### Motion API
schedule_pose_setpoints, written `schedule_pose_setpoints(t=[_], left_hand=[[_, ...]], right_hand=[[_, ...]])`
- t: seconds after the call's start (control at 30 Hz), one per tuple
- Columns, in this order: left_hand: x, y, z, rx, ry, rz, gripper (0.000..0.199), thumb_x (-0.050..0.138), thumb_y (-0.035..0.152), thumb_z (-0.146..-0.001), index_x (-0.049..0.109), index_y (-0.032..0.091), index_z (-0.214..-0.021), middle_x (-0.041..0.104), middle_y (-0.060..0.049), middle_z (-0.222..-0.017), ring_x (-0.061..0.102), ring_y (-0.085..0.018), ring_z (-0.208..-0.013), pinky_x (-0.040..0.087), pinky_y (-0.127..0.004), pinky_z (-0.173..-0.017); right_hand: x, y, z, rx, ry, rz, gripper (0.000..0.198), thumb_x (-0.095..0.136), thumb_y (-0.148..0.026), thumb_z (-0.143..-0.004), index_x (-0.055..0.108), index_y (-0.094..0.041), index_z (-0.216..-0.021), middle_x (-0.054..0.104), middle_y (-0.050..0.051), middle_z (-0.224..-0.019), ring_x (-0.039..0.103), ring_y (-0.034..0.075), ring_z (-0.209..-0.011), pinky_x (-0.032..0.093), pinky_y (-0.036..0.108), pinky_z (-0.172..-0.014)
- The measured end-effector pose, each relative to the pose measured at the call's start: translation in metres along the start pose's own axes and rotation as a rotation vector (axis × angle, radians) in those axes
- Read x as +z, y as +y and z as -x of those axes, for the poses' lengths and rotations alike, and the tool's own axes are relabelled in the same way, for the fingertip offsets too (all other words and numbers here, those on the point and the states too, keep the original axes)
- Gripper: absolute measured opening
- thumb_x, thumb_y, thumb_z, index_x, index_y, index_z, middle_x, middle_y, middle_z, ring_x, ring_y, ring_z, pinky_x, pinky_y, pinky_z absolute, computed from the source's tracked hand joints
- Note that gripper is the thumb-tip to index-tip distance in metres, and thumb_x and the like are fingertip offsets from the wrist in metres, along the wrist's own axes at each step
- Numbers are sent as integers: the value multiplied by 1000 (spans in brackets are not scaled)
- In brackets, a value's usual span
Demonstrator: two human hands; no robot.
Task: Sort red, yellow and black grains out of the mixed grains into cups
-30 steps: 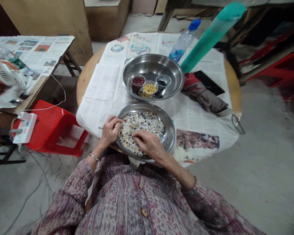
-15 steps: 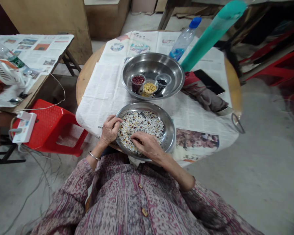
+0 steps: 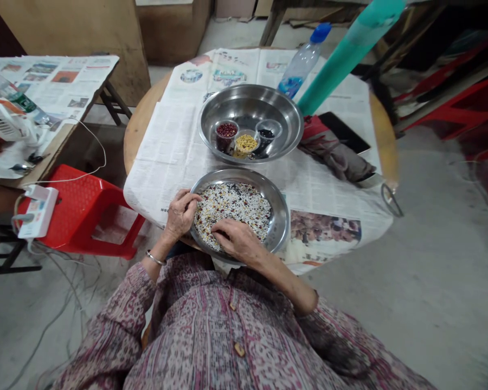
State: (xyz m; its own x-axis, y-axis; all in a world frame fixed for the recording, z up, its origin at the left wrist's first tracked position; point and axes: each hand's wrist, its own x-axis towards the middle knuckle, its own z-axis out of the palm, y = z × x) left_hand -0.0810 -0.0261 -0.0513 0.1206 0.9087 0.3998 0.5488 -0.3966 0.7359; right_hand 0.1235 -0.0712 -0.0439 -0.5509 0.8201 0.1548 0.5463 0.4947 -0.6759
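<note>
A round steel plate [image 3: 282, 227] at the table's near edge holds white grains [image 3: 238, 208] mixed with red, yellow and black beans. At its left rim is my left hand [image 3: 181, 214], fingers bent together over the rim. My right hand [image 3: 238, 238] reaches in from the right, low over the grains, with curled fingers and the fingertips down among them; what they pinch, if anything, is too small to make out. Beyond the plate stands a larger steel basin [image 3: 250, 95]. In it are three clear cups: red beans [image 3: 226, 130], yellow beans [image 3: 246, 142] and black beans [image 3: 266, 133].
Newspaper [image 3: 166, 151] covers the round table. Behind the basin stand a blue-capped bottle [image 3: 303, 65] and a tall green tube [image 3: 350, 59]. To the right lie a folded umbrella [image 3: 337, 154] and a dark phone [image 3: 345, 132]. A red stool [image 3: 85, 211] carries a power strip [image 3: 38, 211].
My right hand has shifted slightly left and stays low in the grains. My left hand keeps its place at the rim. The whole view has shifted a little.
</note>
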Motion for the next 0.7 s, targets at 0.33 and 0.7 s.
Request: schedule_pose_setpoints(t=[0.33, 0.7], left_hand=[[0, -1, 1, 2, -11, -34, 24, 46, 12, -93, 70, 19, -92, 64, -5, -96, 60, -19, -105, 51, -34, -96], [-19, 21, -6, 216, -46, -393, 11, 57, 17, -94, 66, 19, -98, 61, -9, -119, 54, -23, -112, 48, -42, -99]], right_hand=[[-1, -9, -3, 14, 50, -11, 14, 54, -16, -93, 67, -23, -93, 72, 4, -93, 67, 18, -89, 50, 31, -83], [-21, 9, 7, 77, 336, 57, 14, 55, -20, -93, 69, -22, -92, 75, 5, -93, 70, 20, -87, 52, 34, -81]])
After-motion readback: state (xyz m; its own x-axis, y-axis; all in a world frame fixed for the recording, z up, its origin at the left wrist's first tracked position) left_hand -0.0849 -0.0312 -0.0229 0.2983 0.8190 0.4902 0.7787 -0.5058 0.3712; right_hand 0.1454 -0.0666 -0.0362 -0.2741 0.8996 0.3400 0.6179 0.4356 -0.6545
